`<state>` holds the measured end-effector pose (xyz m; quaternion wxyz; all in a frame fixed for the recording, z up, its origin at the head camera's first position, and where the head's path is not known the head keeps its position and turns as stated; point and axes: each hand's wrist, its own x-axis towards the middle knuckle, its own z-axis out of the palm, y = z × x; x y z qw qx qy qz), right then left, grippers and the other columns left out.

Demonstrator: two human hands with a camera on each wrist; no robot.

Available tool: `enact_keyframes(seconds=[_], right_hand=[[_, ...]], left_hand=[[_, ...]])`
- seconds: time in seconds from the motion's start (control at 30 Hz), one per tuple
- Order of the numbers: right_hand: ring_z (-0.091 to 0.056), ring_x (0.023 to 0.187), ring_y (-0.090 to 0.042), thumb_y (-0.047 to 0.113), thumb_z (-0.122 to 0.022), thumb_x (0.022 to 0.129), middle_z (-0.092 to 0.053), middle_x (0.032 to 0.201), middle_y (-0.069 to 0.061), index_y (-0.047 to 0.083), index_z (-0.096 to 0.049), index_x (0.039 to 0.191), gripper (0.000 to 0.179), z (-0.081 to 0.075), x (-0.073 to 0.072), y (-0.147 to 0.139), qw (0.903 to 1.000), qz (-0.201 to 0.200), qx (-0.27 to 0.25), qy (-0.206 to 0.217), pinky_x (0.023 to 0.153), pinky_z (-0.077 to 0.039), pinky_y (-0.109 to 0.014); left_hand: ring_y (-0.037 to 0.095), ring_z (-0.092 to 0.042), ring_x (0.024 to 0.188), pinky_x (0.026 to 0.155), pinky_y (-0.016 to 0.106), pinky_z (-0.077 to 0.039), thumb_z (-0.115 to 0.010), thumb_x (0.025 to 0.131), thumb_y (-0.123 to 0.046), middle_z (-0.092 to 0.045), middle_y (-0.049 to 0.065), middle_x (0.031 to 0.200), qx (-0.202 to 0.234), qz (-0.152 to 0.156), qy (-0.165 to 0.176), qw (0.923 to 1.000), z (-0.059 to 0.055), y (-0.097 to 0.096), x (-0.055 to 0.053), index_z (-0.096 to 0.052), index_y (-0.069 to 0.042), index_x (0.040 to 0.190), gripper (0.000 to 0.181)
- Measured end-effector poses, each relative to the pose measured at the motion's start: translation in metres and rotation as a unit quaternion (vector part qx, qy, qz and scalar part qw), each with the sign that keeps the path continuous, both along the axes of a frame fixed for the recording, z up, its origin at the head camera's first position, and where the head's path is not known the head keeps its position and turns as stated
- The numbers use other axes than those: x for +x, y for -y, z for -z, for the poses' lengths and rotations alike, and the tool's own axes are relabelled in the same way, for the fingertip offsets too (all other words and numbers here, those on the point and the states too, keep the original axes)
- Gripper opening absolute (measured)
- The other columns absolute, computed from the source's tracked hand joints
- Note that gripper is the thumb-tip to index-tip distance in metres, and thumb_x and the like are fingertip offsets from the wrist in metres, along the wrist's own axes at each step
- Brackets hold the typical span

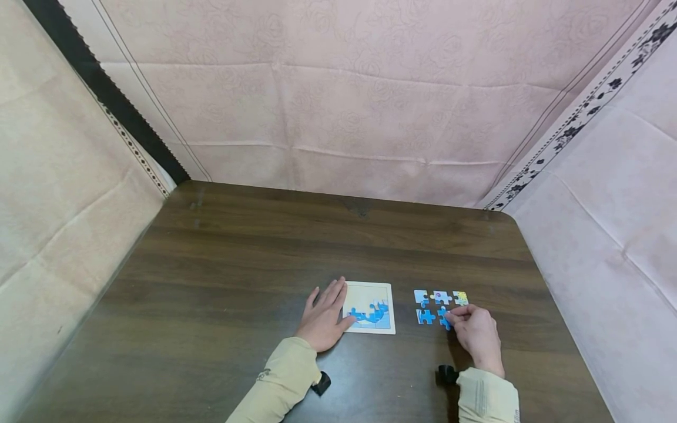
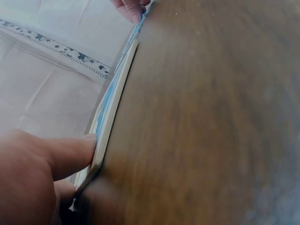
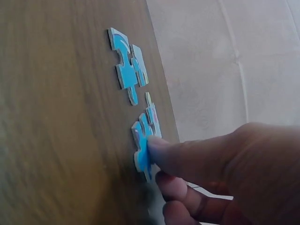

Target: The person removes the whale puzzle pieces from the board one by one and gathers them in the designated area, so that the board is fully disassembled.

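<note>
A square puzzle board [image 1: 367, 292] with a pale rim lies flat on the table, blue pieces [image 1: 374, 315] fitted along its lower part. My left hand [image 1: 324, 322] rests along the board's left edge, fingers stretched out. Its thumb [image 2: 77, 152] lies on the near left corner. To the right of the board, my right hand [image 1: 478, 336] pinches the right side of a blue puzzle piece [image 3: 142, 145] at the table surface. The thumb is on top of the piece; the fingertips behind it are partly hidden. Beside it lies another blue puzzle piece [image 1: 425, 317].
Behind the pinched piece, a row of loose pieces holds a blue-and-white one [image 1: 421, 296], a pale one [image 1: 441, 298] and a yellow-and-blue one [image 1: 460, 298]. The brown wooden table [image 1: 238, 264] is bordered by pale cloth [image 1: 328, 106] at the back and sides.
</note>
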<state>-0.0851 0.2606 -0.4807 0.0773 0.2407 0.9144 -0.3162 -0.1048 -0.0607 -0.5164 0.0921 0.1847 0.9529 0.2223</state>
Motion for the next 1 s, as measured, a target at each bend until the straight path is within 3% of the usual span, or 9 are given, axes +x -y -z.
enact_keyframes(seconds=[0.17, 0.47, 0.67, 0.77, 1.0], right_hand=[[-0.056, 0.078, -0.025, 0.02, -0.068, 0.092, -0.065, 0.087, -0.008, 0.004, -0.066, 0.104, 0.02, 0.0, 0.0, 0.004, 0.9998, 0.002, -0.009, -0.02, 0.069, -0.043, -0.04], [-0.054, 0.076, -0.024, 0.023, -0.064, 0.095, -0.063, 0.092, -0.011, 0.005, -0.064, 0.11, 0.024, -0.002, -0.001, 0.013, 0.9932, 0.007, -0.008, -0.116, 0.059, -0.047, -0.029], [-0.054, 0.077, -0.024, 0.022, -0.063, 0.096, -0.062, 0.091, -0.011, 0.004, -0.065, 0.109, 0.023, -0.001, -0.005, 0.024, 0.9919, -0.011, -0.012, -0.126, 0.059, -0.047, -0.028], [-0.054, 0.077, -0.024, 0.022, -0.063, 0.095, -0.062, 0.088, -0.009, 0.004, -0.065, 0.107, 0.021, 0.001, -0.008, 0.032, 0.9909, -0.027, -0.004, -0.132, 0.062, -0.045, -0.031], [-0.058, 0.073, -0.023, 0.02, -0.067, 0.092, -0.063, 0.077, -0.004, 0.005, -0.067, 0.099, 0.016, 0.007, -0.014, 0.053, 0.983, -0.076, 0.01, -0.167, 0.088, -0.031, -0.046]], left_hand=[[0.021, -0.011, 0.149, 0.117, 0.051, -0.004, -0.051, 0.097, -0.051, -0.012, 0.002, 0.163, -0.002, -0.004, 0.002, 1.0, -0.001, 0.0, 0.0, -0.023, -0.01, 0.155, 0.076], [0.021, -0.012, 0.148, 0.117, 0.052, -0.005, -0.051, 0.097, -0.05, -0.013, 0.003, 0.163, -0.007, -0.003, -0.002, 1.0, -0.003, -0.001, 0.001, -0.023, -0.01, 0.155, 0.077], [0.022, -0.012, 0.148, 0.117, 0.052, -0.005, -0.052, 0.097, -0.049, -0.013, 0.003, 0.163, -0.002, -0.002, -0.001, 1.0, -0.004, -0.001, 0.002, -0.023, -0.009, 0.155, 0.076], [0.022, -0.012, 0.148, 0.117, 0.052, -0.005, -0.051, 0.097, -0.05, -0.013, 0.003, 0.163, -0.003, -0.003, -0.001, 1.0, -0.004, -0.001, 0.002, -0.022, -0.009, 0.155, 0.076], [0.021, -0.011, 0.149, 0.117, 0.051, -0.005, -0.05, 0.097, -0.051, -0.012, 0.002, 0.163, -0.007, -0.002, -0.003, 1.0, -0.002, -0.001, 0.001, -0.022, -0.01, 0.155, 0.076]])
